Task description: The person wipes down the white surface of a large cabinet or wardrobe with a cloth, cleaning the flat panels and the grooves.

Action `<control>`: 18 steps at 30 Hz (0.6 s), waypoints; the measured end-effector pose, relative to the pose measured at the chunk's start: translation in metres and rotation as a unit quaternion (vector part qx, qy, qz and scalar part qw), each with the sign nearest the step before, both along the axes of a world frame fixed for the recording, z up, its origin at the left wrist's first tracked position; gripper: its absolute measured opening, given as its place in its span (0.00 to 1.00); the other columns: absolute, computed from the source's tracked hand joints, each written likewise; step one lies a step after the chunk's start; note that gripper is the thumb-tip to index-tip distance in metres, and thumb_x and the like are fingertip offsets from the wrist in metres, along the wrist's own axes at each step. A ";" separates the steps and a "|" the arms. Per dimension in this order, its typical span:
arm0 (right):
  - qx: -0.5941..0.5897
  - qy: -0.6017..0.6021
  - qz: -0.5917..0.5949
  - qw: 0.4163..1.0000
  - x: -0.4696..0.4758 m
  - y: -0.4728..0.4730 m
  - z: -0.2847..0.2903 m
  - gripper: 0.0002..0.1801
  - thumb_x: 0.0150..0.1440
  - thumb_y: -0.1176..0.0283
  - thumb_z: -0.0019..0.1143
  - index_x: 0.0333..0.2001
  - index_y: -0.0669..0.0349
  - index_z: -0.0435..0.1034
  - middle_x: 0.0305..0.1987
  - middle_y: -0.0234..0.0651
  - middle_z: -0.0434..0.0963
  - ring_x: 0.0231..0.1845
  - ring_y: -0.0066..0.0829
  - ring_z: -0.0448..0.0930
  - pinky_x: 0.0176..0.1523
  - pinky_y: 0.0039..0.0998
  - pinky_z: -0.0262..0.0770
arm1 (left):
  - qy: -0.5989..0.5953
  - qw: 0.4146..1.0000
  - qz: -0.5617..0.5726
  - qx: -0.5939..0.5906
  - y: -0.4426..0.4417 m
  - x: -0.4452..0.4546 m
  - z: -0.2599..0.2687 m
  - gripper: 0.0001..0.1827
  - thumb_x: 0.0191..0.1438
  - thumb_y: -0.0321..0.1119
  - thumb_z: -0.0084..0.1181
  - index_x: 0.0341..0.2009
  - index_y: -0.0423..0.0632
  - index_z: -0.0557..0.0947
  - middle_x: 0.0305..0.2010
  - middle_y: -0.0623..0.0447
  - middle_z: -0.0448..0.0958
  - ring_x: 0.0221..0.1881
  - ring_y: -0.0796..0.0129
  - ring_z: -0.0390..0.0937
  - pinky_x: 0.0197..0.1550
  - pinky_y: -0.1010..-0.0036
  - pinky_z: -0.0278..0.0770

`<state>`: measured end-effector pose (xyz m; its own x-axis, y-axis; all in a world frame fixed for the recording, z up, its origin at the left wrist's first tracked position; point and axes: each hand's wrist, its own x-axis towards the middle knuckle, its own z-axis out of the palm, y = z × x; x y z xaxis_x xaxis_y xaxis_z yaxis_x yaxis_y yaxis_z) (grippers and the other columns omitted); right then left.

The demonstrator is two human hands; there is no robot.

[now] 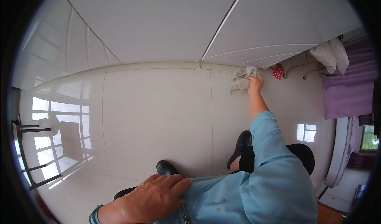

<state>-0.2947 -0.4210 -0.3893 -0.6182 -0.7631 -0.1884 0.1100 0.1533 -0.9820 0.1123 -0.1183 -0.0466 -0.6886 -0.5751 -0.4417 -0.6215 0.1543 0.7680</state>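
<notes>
My right hand (256,83) is closed on a crumpled grey-beige cloth (241,80), which lies against the pale tiled floor (157,111) close to the foot of the white cabinet panels (154,24). My left hand (154,194) rests on the front of my blue shirt, near a zipper; it holds nothing that I can see, and its fingers lie close together. A thin pale cord (199,64) sticks out at the base of the panels, left of the cloth.
Right of the cloth are a red polka-dot item (278,72), curved metal legs (299,65), white bags (329,56) and a purple cloth (348,90). A bed edge (337,152) stands farther right. Dark metal legs (35,130) stand at the left. My black shoes (242,143) are on the tiles.
</notes>
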 end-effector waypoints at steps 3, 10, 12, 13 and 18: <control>-0.005 -0.155 -0.109 0.982 -0.079 -0.015 0.005 0.28 0.42 0.87 0.57 0.51 0.63 0.69 0.49 0.42 0.75 0.46 0.44 0.78 0.47 0.45 0.78 | 0.002 1.000 -0.007 0.006 -0.004 0.001 -0.006 0.24 0.58 0.36 0.56 0.58 0.42 0.70 0.53 0.41 0.75 0.50 0.48 0.76 0.57 0.60 0.71; -0.030 -0.291 -0.104 0.951 -0.051 -0.077 0.008 0.23 0.54 0.82 0.45 0.55 0.62 0.66 0.55 0.40 0.71 0.56 0.44 0.73 0.57 0.47 0.73 | 0.003 0.999 0.009 0.038 -0.003 0.002 -0.009 0.24 0.59 0.36 0.55 0.59 0.43 0.70 0.53 0.41 0.74 0.50 0.48 0.76 0.58 0.60 0.70; -0.027 -0.258 -0.145 0.955 -0.012 -0.081 0.003 0.23 0.53 0.82 0.44 0.55 0.63 0.65 0.55 0.39 0.72 0.55 0.42 0.74 0.55 0.45 0.75 | 0.004 0.999 0.009 0.043 -0.003 0.003 -0.007 0.25 0.59 0.36 0.55 0.59 0.43 0.70 0.53 0.41 0.74 0.49 0.49 0.76 0.58 0.60 0.70; -0.069 -0.251 -0.128 0.957 -0.011 -0.089 0.000 0.23 0.53 0.83 0.44 0.55 0.63 0.65 0.55 0.38 0.72 0.53 0.41 0.74 0.54 0.44 0.75 | 0.014 0.999 0.001 0.040 -0.006 0.000 -0.004 0.25 0.59 0.36 0.55 0.59 0.43 0.70 0.52 0.41 0.74 0.49 0.49 0.76 0.57 0.60 0.70; 0.032 -0.141 -0.143 0.979 0.145 -0.074 -0.001 0.15 0.52 0.81 0.48 0.45 0.67 0.70 0.46 0.39 0.76 0.42 0.34 0.78 0.42 0.38 0.77 | 0.030 0.999 0.009 0.036 -0.006 -0.007 0.003 0.25 0.58 0.36 0.57 0.58 0.43 0.70 0.51 0.41 0.73 0.46 0.50 0.77 0.55 0.60 0.71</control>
<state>-0.1498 -0.4952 -0.3900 -0.7212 -0.5476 -0.4243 0.4230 0.1369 -0.8957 0.1054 -0.1242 -0.0439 -0.7049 -0.5555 -0.4410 -0.5762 0.0858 0.8128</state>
